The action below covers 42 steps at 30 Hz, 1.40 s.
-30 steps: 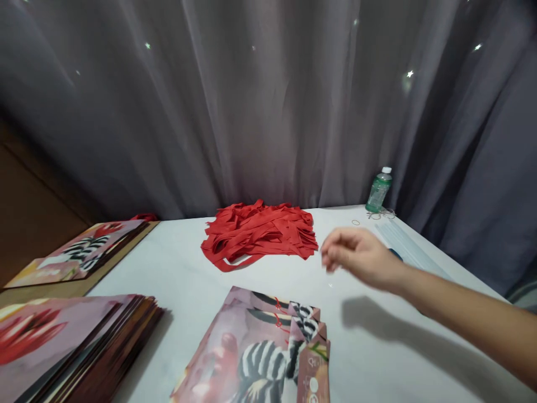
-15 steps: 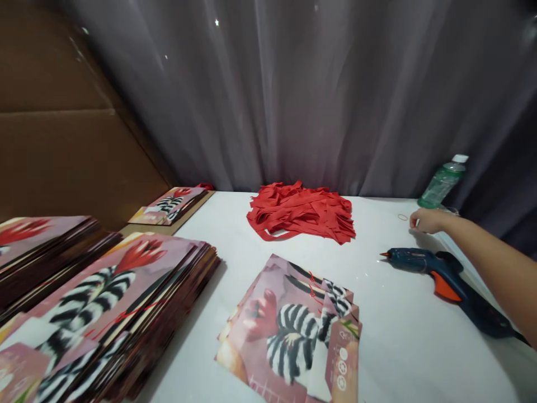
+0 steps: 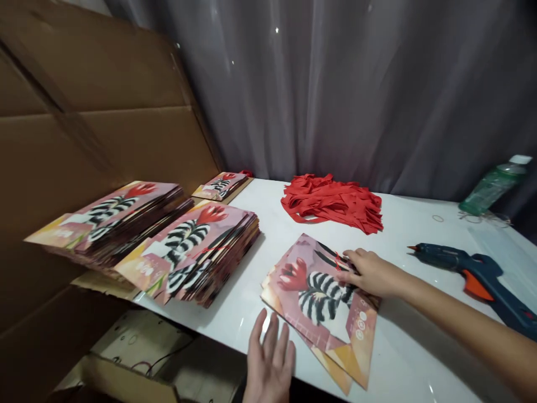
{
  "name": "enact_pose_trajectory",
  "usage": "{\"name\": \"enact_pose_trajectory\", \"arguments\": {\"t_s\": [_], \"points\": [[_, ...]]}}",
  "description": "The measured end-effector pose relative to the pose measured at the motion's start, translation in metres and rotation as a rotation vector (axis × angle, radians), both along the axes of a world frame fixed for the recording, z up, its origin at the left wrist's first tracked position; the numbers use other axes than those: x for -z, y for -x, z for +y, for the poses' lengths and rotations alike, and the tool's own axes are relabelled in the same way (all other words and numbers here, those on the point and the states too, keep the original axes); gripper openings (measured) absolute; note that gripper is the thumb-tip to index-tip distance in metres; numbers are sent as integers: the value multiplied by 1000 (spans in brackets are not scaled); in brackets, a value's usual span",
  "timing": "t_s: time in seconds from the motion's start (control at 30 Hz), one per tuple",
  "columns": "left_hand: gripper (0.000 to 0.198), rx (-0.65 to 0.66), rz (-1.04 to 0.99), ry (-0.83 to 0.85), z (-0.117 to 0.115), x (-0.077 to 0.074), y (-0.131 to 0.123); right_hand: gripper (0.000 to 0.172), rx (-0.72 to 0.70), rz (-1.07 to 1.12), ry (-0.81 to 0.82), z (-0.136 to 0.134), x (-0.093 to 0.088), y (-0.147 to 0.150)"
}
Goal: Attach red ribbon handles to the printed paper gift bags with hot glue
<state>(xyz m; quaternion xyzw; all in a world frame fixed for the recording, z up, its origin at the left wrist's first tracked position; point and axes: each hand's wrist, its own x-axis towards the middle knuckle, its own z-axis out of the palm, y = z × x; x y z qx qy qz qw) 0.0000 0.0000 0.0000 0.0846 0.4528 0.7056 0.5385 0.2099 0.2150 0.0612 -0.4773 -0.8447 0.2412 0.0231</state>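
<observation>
A small fanned pile of printed paper bags (image 3: 323,285) lies on the white table in front of me, showing a red tulip and black-and-white stripes. My right hand (image 3: 367,272) rests on its right upper part, fingers apart, thumb and fingertips on the top bag. At the table's front edge my left hand (image 3: 271,358) is raised, palm up and fingers stretched, just left of the pile and holding nothing. Behind the pile sits a heap of red fabric strips (image 3: 335,201). To the right lies a dark blue glue gun (image 3: 470,266) with an orange trigger.
Two tall stacks of the same bags, the nearer stack (image 3: 188,246) and the farther stack (image 3: 121,215), stand left. A smaller bag pile (image 3: 222,184) lies behind them beside a cardboard wall (image 3: 126,140). A green bottle (image 3: 490,187) and a rubber band (image 3: 437,218) are at back right.
My right hand has come from beside the rubber band to the small bag pile. My left hand has entered at the bottom. The view has swung left and down.
</observation>
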Motion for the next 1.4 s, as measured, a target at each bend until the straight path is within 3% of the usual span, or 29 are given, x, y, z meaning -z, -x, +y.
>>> {"name": "enact_pose_trajectory", "arguments": {"t_s": [0.13,0.23,0.3,0.37,0.43,0.5,0.6,0.8,0.93,1.07,1.27,1.33,1.4], "points": [[68,12,-163,124,15,-25,-14,48,74,162,186,-15,11,-2],[61,82,-93,178,19,-50,-13,41,188,399,271,-31,13,-10],[52,216,101,120,25,-57,-11,38,233,596,251,-45,13,-12],[46,245,412,34,35,-58,-9,33,257,786,172,-58,11,-13],[46,81,721,-42,49,-56,-7,28,314,958,81,-66,10,-12],[45,-83,888,-140,63,-54,-5,29,381,1122,35,-69,11,-11],[39,-49,900,-305,79,-51,-1,35,405,1270,75,-65,20,-12],[56,46,677,-304,88,-37,-1,42,368,1386,148,-61,43,-10],[58,145,780,-264,88,-24,-4,35,377,1273,127,-69,46,-7],[67,191,853,-249,81,-16,-7,41,409,1202,64,-73,51,-9],[50,358,924,-406,70,-28,-13,48,482,1143,15,-76,51,-7],[42,312,925,-364,67,-36,-11,47,482,1162,42,-85,43,-5],[39,181,891,-334,64,-46,-8,52,448,1197,113,-94,32,-2]]}}
